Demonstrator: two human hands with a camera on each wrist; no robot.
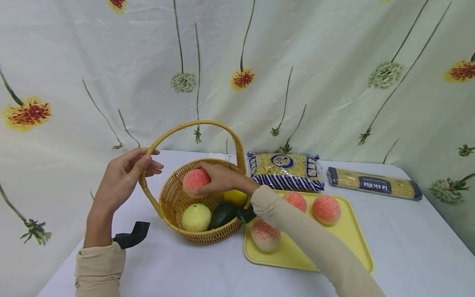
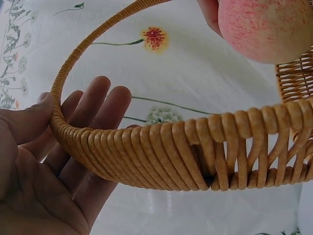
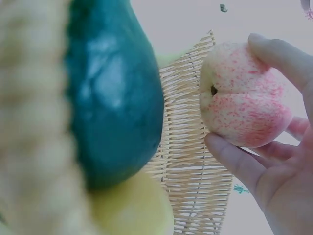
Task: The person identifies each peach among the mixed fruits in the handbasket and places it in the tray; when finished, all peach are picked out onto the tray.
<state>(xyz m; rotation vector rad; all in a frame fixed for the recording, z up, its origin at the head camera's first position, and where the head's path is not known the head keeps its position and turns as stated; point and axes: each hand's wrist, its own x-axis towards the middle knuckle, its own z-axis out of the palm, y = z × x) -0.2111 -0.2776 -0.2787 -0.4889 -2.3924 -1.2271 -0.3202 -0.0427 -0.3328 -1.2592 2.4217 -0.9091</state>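
Note:
My right hand (image 1: 224, 178) holds a pink-and-cream peach (image 1: 194, 182) over the inside of a wicker basket (image 1: 208, 237). In the right wrist view, thumb and fingers grip the peach (image 3: 244, 98) from its sides. My left hand (image 1: 119, 178) holds the left side of the tall basket handle (image 1: 200, 122); the left wrist view has the thumb against the handle (image 2: 137, 152) with the fingers behind it. Inside the basket lie a pale green round fruit (image 1: 196, 217), a dark green avocado (image 1: 223, 215) and a yellow fruit (image 1: 236, 198), partly covered by the right forearm.
Right of the basket, a yellow tray (image 1: 358, 251) bears several peaches (image 1: 326, 209), partly hidden by the right sleeve. Behind it lies a bag of pasta (image 1: 285, 170); a long spaghetti packet (image 1: 375, 184) is farther right. A flowered cloth (image 1: 319, 53) hangs at the back.

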